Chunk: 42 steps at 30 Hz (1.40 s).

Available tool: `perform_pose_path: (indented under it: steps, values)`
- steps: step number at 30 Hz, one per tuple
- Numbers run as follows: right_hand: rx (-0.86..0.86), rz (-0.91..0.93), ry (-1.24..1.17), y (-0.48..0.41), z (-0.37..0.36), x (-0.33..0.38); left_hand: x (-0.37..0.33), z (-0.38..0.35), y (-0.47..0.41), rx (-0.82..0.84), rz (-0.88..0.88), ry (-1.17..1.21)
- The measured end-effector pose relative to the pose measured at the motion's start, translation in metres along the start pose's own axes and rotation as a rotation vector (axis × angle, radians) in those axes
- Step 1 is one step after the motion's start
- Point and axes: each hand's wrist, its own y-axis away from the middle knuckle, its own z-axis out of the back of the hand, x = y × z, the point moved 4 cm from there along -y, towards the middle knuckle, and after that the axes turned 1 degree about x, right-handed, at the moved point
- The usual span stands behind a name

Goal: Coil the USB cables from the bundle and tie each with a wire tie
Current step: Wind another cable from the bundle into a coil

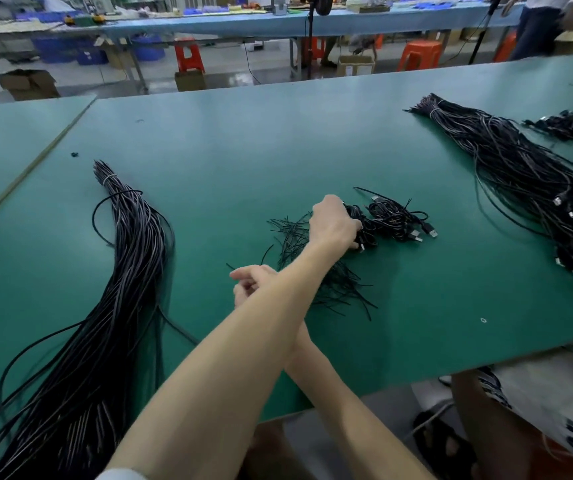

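Left hand (333, 223): reaches across, fingers curled round a coiled cable (364, 226) at the edge of the pile of coiled cables (399, 220).
Right hand (250, 283): crossed beneath the left forearm, fingers bent; whether it holds anything, cannot tell.
Wire ties (292, 237): loose heap between the hands.
Long cable bundle (129, 271): left on the green table (261, 140); second bundle (520, 168) right.
Beyond: blue benches (243, 24), orange stools (418, 53), cardboard boxes (29, 84).
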Motion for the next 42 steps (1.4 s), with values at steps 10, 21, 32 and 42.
perform_pose_path:
  steps: [10, 21, 32, 42]
  values:
    - [-0.041, -0.002, -0.114, -0.015, -0.005, 0.007, 0.006, -0.008, 0.002, -0.035, -0.02, 0.132]
    - [-0.177, 0.033, -0.177, -0.014, 0.011, 0.027, 0.028, 0.122, 0.028, -0.193, -0.181, -0.075]
    - [-0.155, -0.016, -0.241, -0.016, 0.011, 0.024, 0.143, 0.224, 0.084, -0.445, 0.151, -0.899]
    - [-0.15, -0.052, -0.252, -0.015, 0.015, 0.024, 0.142, 0.22, 0.087, -0.451, 0.193, -0.921]
